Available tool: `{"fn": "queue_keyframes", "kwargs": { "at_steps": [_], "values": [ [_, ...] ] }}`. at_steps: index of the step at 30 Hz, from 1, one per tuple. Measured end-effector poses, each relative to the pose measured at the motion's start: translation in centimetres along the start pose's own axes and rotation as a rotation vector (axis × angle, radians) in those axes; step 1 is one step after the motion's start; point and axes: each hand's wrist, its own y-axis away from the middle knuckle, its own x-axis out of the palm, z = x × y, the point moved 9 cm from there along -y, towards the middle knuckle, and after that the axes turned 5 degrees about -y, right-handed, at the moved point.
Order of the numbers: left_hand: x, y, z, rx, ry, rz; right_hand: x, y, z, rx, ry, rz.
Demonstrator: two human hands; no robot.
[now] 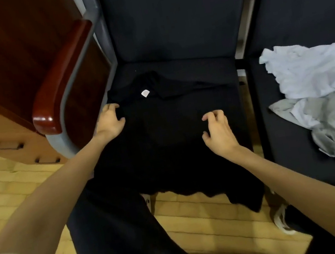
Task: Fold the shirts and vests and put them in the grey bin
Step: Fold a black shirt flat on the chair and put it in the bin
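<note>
A: We've got the black shirt [164, 140] spread over the seat of the dark chair [178, 25], collar toward the backrest, hem hanging off the front edge above the wooden floor [7, 193]. It covers nearly the whole seat.

B: It should handle as light and limp, we'd judge: thin knit, no stiffness, so it will sag wherever we don't support it. Nothing fragile, and cloth on upholstery shouldn't slide much.

A: So we'd take it at the edges, at a shoulder and along a side seam, rather than in the middle. Our left hand [110, 120] is at the shirt's left shoulder edge, fingers curled on the cloth. It looks like a pinch, though black on black makes that hard to confirm.

B: And our right hand [218, 131] sits over the shirt's right side, fingers bent like a claw, thumb apart. We can't tell whether the tips are touching the fabric, and it seems to have nothing gathered.

A: The pale heap of garments [320, 92] waits on the next seat, crumpled and equally soft. No grey bin is in view.

B: Smallest thing: the white neck tag [145, 93] inside the collar. No writing on it can be read, and we see no brand anywhere.
</note>
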Motion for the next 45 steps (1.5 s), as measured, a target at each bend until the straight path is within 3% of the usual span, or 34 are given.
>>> {"fn": "queue_keyframes", "kwargs": {
  "at_steps": [9,13,18,22,25,29,36,41,43,45],
  "values": [
    [1.6,-8.0,-1.1,0.264,-0.054,-0.042,3.7,-12.8,6.7,-0.369,0.057,0.001],
    [1.8,-9.2,-1.4,0.317,-0.111,-0.113,5.9,-16.7,7.2,-0.371,0.247,0.013],
    [0.3,-10.7,-1.0,0.329,-0.051,-0.199,4.9,-20.0,6.8,-0.360,0.173,-0.073],
    [-3.3,-12.6,-0.8,0.197,0.137,-0.294,0.5,-23.8,4.4,-0.051,-0.283,-0.152],
    [-4.9,-13.6,-1.4,0.158,0.249,-0.270,-0.7,-25.2,3.0,0.143,-0.691,-0.060],
    [-5.4,-13.7,-1.1,0.053,0.257,-0.244,0.2,-24.3,2.1,0.365,-1.059,0.110],
    [-6.8,-11.9,-1.5,-0.071,0.494,-0.257,-1.3,-21.2,5.2,0.352,-1.580,0.306],
    [-7.0,-11.6,-1.7,-0.192,0.861,-0.214,-2.6,-19.2,7.6,0.250,-1.812,0.462],
    [-6.2,-12.0,-1.2,-0.215,0.992,-0.158,-1.4,-18.1,7.8,0.335,-1.979,0.535],
    [-5.5,-12.2,-0.6,-0.201,1.054,-0.150,0.3,-17.5,6.9,0.474,-2.069,0.504]
  ]
}}
